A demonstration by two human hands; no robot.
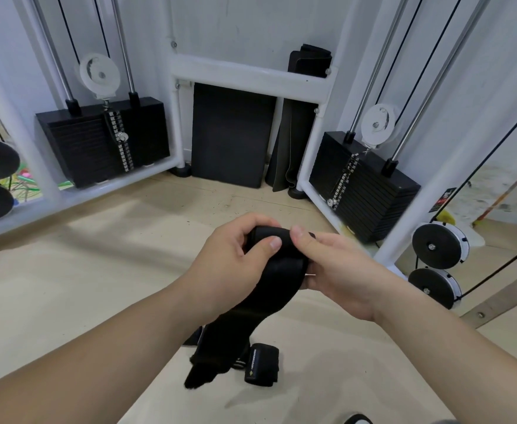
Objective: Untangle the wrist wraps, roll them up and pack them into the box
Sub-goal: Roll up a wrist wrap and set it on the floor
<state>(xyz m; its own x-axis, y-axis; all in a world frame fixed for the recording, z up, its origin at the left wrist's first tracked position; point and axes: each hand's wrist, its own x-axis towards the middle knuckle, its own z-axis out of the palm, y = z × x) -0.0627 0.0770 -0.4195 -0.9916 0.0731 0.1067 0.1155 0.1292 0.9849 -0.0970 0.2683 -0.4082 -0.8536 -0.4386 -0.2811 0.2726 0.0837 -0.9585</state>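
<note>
Floor: pale beige boards (82, 286). A rolled black fabric wrist wrap with a small label (261, 364) lies on it near bottom centre. At the far side a black rectangular foam pad (231, 136) stands on edge against the wall, between the black rubber feet (181, 171) of a white tubular machine frame (245, 76).
</note>
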